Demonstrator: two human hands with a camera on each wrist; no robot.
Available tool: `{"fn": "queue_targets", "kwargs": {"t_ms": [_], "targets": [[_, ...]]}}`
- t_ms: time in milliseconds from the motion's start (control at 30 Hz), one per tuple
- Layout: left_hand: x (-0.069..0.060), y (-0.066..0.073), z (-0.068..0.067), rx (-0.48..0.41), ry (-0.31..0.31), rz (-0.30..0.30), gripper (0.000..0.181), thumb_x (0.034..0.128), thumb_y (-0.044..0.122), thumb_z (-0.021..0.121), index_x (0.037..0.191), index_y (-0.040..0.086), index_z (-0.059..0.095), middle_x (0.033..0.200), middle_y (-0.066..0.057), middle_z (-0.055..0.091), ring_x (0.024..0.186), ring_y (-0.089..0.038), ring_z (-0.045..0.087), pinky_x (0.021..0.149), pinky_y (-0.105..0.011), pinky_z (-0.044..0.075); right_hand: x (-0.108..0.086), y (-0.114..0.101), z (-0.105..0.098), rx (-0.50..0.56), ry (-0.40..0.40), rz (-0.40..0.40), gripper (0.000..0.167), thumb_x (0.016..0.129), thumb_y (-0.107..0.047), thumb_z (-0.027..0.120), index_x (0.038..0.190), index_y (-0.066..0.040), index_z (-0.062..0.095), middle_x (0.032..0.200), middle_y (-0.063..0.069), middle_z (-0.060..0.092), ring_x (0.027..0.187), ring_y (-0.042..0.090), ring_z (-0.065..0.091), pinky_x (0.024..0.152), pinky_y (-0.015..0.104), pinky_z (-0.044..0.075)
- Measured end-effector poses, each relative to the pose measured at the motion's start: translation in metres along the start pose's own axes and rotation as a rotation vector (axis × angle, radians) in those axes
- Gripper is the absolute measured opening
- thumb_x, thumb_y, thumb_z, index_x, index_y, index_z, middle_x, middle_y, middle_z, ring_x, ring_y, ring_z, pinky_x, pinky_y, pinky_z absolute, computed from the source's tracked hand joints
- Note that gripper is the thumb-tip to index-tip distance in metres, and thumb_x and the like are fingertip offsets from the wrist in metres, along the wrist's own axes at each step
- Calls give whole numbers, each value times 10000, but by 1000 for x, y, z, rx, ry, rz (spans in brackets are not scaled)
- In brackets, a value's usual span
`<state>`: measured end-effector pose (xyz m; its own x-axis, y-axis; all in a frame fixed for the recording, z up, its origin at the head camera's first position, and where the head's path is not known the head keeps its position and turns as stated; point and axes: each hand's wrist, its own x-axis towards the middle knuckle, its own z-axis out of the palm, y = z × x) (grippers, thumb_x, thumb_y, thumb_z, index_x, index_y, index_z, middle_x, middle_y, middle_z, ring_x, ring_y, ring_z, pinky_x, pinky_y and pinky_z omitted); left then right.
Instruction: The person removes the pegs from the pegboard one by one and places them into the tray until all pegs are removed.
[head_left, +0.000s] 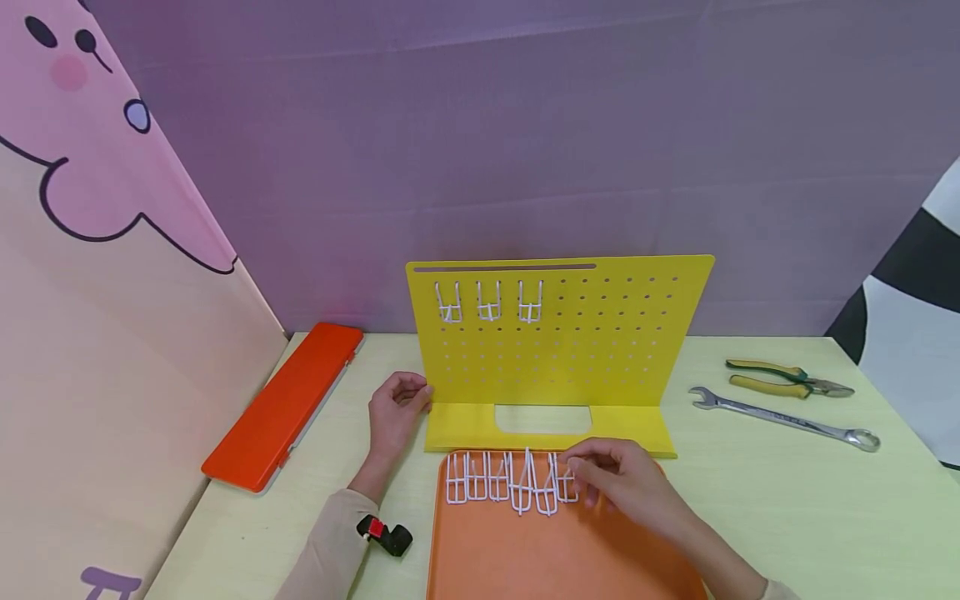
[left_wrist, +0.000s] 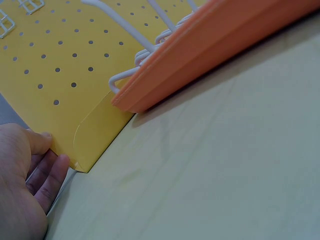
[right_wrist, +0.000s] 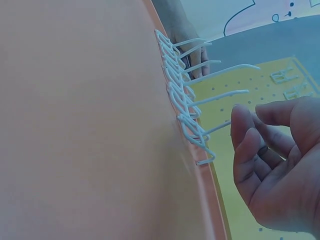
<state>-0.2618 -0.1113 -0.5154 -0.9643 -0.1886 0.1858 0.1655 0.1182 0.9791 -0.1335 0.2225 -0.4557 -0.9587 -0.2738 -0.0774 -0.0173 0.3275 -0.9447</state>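
Note:
A yellow pegboard [head_left: 555,350] stands upright on its flat base, with three white wire hooks [head_left: 489,302] hung along its upper left. My left hand [head_left: 396,412] holds the board's lower left edge; in the left wrist view, the thumb and fingers [left_wrist: 54,175] meet that edge by the corner. Several more white wire hooks [head_left: 521,487] line the far rim of an orange tray [head_left: 540,558]. My right hand [head_left: 626,483] is at the rightmost of these, its thumb and forefinger pinching a prong [right_wrist: 217,128]. The fingers partly hide the prong's tip.
A long red case [head_left: 288,408] lies at the left. Pliers with yellow-green handles [head_left: 776,383] and a combination wrench [head_left: 783,417] lie to the right of the board. A purple cloth wall [head_left: 525,150] rises behind the table.

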Motion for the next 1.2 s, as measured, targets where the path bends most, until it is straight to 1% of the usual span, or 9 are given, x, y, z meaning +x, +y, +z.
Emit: {"fn": "queue_targets", "kwargs": {"t_ms": [233,400,567,767,900,1033,1133,1200], "targets": [[0,0,0,-10,-4,-1,119,1003,-19,800,1096,-16,725,1010,-181,732,868,-220,680,742,-181,633,0,-4,-5,-10,8,-29,258,1119,-170,684,1275,23,755,894,166,738,692,187,680,546,312,573],[0,-1,0,-36,-4,-5,134,999,-27,802,1107,-41,722,1011,-201,728,861,-223,677,731,-180,632,2,-11,-7,-12,36,-27,245,1109,-148,692,1291,7,746,884,164,726,694,192,661,544,310,555],[0,-2,0,-26,0,-4,144,1001,-26,800,1121,-46,723,1025,-205,731,868,-225,674,727,-173,627,3,-20,-6,5,68,-38,238,1098,-122,700,1295,2,751,887,190,720,692,226,656,547,294,541],[0,-2,1,-22,3,2,145,998,-29,802,1118,-47,722,1026,-207,731,867,-227,673,721,-181,630,4,-32,-7,12,95,-99,218,1098,-105,692,1275,2,762,880,165,743,677,214,664,541,300,542],[1,-3,1,-25,5,3,135,996,-25,807,1101,-36,725,1009,-181,729,861,-216,674,720,-186,633,5,-40,-8,9,114,-132,212,1100,-95,688,1273,1,764,877,123,751,667,232,668,541,312,548],[1,-5,1,-18,4,2,127,995,-20,811,1093,-10,731,998,-148,727,860,-200,677,725,-190,639,7,-49,-9,18,131,-138,214,1095,-85,698,1278,8,760,882,81,738,676,232,677,552,315,563],[1,-4,0,-21,1,5,130,993,-20,812,1094,-12,730,996,-154,728,859,-208,681,724,-194,641,9,-57,-10,25,144,-140,217,1093,-87,702,1281,7,757,888,79,732,682,230,680,558,315,566],[1,-3,0,-24,-1,8,139,992,-22,814,1102,-26,728,1005,-179,731,863,-223,683,723,-195,640,10,-62,-11,26,148,-148,222,1097,-96,700,1287,5,754,895,82,733,694,224,684,565,323,565]]}}
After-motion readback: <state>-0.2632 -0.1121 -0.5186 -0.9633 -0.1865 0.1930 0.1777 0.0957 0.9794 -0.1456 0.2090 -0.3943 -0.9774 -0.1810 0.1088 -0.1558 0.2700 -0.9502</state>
